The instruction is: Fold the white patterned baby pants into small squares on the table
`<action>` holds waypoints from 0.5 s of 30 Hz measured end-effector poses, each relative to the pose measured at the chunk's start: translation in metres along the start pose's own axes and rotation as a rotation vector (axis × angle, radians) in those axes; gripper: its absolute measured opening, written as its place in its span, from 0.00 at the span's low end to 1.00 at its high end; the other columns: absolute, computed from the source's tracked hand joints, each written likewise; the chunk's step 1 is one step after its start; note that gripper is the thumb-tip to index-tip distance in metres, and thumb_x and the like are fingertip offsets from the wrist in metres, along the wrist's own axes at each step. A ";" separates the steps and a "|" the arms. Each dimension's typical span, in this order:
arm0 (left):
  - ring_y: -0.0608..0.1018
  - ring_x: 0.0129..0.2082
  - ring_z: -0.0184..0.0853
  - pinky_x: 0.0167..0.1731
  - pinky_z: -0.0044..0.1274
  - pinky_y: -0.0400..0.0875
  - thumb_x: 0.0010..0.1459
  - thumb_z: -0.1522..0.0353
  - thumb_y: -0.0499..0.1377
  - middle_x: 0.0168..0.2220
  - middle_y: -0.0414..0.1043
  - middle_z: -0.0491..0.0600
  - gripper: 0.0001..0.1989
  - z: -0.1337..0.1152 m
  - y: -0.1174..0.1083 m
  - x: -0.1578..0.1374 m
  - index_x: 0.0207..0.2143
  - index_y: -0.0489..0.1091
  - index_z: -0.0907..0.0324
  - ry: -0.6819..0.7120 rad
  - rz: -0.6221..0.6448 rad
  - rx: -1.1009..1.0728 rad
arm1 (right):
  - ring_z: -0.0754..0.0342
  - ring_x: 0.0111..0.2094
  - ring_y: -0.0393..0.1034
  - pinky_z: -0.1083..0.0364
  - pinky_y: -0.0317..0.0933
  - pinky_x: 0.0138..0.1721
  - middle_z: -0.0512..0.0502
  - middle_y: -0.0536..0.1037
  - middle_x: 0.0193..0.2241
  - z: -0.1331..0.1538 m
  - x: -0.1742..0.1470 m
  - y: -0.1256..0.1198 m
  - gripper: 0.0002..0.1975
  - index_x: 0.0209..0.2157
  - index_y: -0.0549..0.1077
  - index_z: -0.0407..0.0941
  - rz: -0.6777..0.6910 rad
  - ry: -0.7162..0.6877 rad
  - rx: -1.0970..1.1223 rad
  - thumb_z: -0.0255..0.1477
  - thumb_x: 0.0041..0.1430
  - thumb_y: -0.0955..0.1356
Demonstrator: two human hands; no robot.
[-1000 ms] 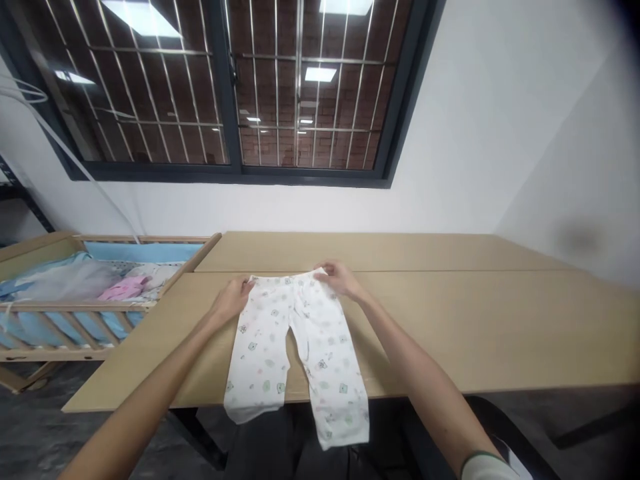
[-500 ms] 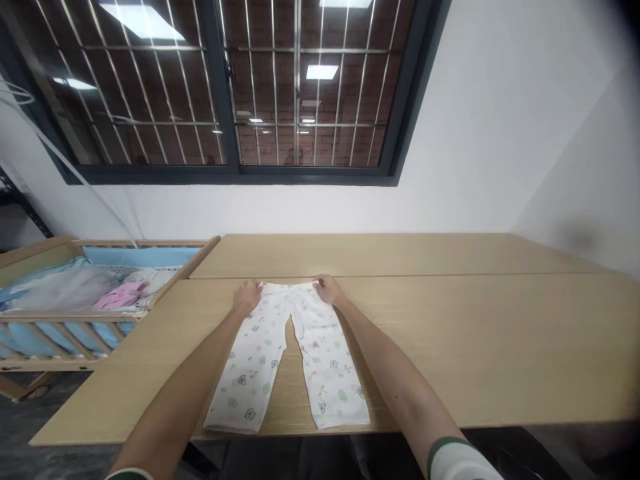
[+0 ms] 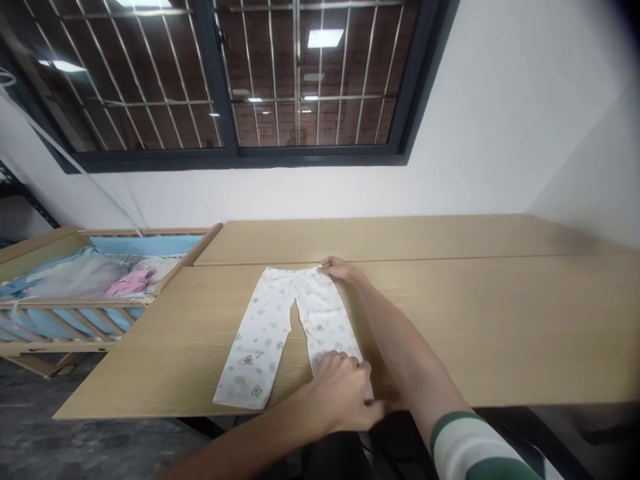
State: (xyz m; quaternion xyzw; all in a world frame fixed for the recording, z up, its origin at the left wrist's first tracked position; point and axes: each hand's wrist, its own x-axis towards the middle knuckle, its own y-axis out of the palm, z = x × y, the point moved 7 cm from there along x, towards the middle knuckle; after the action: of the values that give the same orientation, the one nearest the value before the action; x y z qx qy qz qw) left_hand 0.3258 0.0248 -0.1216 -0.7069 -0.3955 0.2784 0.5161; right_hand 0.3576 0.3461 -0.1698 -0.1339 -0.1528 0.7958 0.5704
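Observation:
A pair of white baby pants with small green and grey prints lies flat on the wooden table, waistband towards the wall and both legs pointing at me. My right hand pinches the right corner of the waistband. My left hand reaches across to the lower end of the right leg, its fingers curled over the fabric near the hem. It covers most of that leg's end, and the fingertips are partly hidden.
The wooden table runs along the white wall under a barred window. At the left stands a wooden crib with blue lining, holding a pink cloth and pale bedding. The table's front edge is close to me.
My left hand has let go of the waistband's left corner and moved down and right to the right leg's hem. My right hand stays at the waistband. The view has tilted downward slightly.

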 end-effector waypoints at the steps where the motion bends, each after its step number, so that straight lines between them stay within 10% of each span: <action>1: 0.79 0.38 0.50 0.41 0.38 0.72 0.58 0.46 0.55 0.35 0.77 0.60 0.27 -0.005 0.009 -0.001 0.39 0.75 0.60 0.005 0.019 0.007 | 0.58 0.30 0.70 0.60 0.62 0.34 0.48 0.77 0.29 0.000 -0.001 -0.001 0.15 0.39 0.75 0.39 0.005 -0.004 0.017 0.24 0.50 0.77; 15: 0.79 0.37 0.47 0.42 0.37 0.71 0.61 0.60 0.53 0.36 0.78 0.58 0.14 0.001 0.017 0.003 0.39 0.73 0.59 0.034 0.104 -0.018 | 0.56 0.31 0.72 0.58 0.65 0.38 0.50 0.78 0.26 0.005 -0.014 -0.005 0.19 0.40 0.75 0.39 0.028 -0.022 0.174 0.19 0.45 0.77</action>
State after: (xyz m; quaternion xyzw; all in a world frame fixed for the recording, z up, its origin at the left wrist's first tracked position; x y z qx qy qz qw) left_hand 0.3310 0.0253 -0.1385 -0.7356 -0.3519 0.2893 0.5013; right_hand 0.3645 0.3334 -0.1625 -0.0773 -0.0875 0.8153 0.5671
